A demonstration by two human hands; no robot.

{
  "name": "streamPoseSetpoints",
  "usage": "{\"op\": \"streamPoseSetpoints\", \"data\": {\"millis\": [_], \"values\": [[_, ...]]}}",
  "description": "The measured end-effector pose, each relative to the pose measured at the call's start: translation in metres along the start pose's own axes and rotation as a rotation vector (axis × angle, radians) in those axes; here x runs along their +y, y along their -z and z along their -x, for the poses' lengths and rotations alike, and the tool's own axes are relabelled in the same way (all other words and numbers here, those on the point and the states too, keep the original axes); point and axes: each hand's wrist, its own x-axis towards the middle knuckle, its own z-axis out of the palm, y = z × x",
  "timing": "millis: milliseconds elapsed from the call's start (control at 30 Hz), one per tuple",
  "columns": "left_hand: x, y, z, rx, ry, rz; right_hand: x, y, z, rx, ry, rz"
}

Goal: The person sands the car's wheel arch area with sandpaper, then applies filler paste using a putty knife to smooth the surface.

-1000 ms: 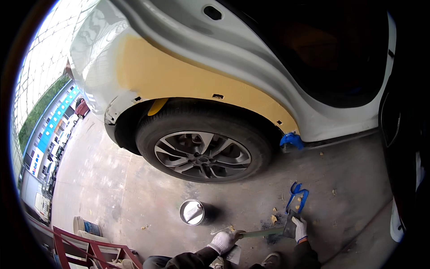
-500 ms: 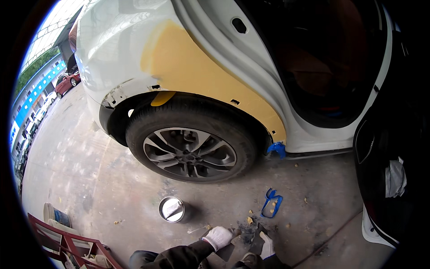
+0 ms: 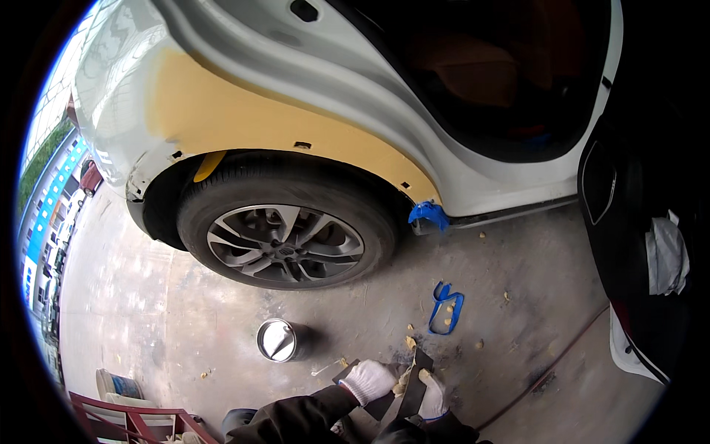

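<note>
My left hand [image 3: 370,381], in a white knit glove, is closed on a dark flat board [image 3: 381,406] that shows on both sides of the glove. My right hand [image 3: 433,397], also gloved in white, grips a dark, thin, flat putty spreader [image 3: 413,388] held steeply on edge. Yellowish putty [image 3: 401,382] shows in the gap between the left glove and the spreader. Beyond my hands is a white car's rear quarter, with a smooth yellow filler patch [image 3: 259,118] above the wheel [image 3: 287,244]. Both hands are low, near the floor.
An open metal can [image 3: 276,340] with a light-coloured tool or lid stands left of my hands. A loop of blue tape [image 3: 446,308] and putty crumbs lie on the floor. A hose [image 3: 547,366] runs at right beside the open car door [image 3: 617,244]. A red metal frame [image 3: 140,425] stands lower left.
The view has shifted, so the car appears lower and farther left. The spreader in my right hand has come up and closer to my left hand, and more of both gloves shows.
</note>
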Motion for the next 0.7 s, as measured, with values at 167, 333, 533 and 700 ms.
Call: {"op": "streamPoseSetpoints", "data": {"millis": [167,333,533,700], "values": [[-0.003,-0.003,-0.004,-0.082,-0.102,-0.191,-0.005,0.027,-0.007,-0.050,-0.063,-0.006],[0.008,0.010,-0.003,0.067,0.014,0.035,-0.006,0.022,-0.006,-0.066,-0.025,-0.049],[0.007,0.004,-0.001,-0.011,-0.046,-0.068,0.001,0.010,-0.001,0.047,-0.046,-0.050],[-0.002,0.006,0.001,-0.028,-0.006,0.005,-0.010,-0.011,0.002,0.141,0.001,0.558]]}}
